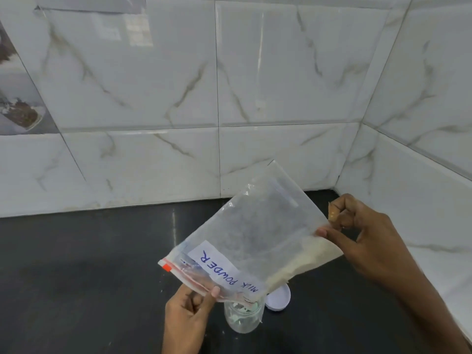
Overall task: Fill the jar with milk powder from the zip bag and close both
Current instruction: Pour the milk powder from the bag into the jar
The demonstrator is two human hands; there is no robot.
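The zip bag (pixel 250 233) hangs tilted, zip end down, over the open jar (pixel 242 318) at lower centre of the frame. The left hand (pixel 186 318) has its grip pinched on the zip edge, and the right hand (pixel 367 238) has its grip pinched on the raised side. A white lid (pixel 279 297) rests on the dark surface (pixel 89 277) just beside the jar.

1. A home kitchen, by the look of it
2. A dark polished countertop (pixel 76 277) runs into a corner of glossy, marble-veined wall tiles (pixel 153 85)
3. A zip bag (pixel 255 238) hand-labelled "MILK POWDER" and a small glass jar (pixel 242 320) point to food storage
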